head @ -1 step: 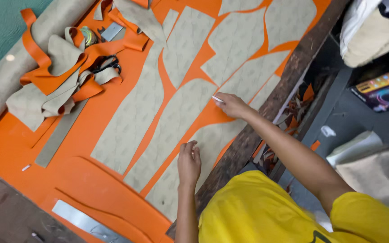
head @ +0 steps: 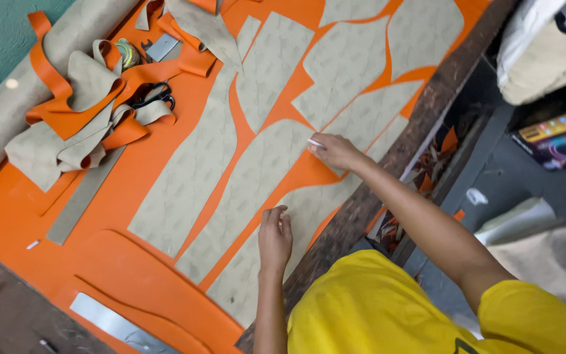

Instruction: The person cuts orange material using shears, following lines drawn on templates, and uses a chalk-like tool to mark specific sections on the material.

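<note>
A large orange sheet (head: 119, 275) covers the table, with several beige pattern pieces laid on it. My right hand (head: 337, 152) holds a small white marking stick (head: 314, 142) with its tip at the edge of a long beige pattern piece (head: 250, 190). My left hand (head: 275, 237) rests with its fingertips pressing down on another beige pattern piece (head: 257, 275) near the table's wooden edge (head: 388, 174). My yellow shirt fills the bottom of the view.
A heap of orange and beige offcuts (head: 76, 128) lies at the far left, with black scissors (head: 155, 96) and a tape roll (head: 126, 52) beside it. A metal ruler (head: 116, 322) lies at the bottom. Coloured boxes (head: 558, 137) sit on the floor at right.
</note>
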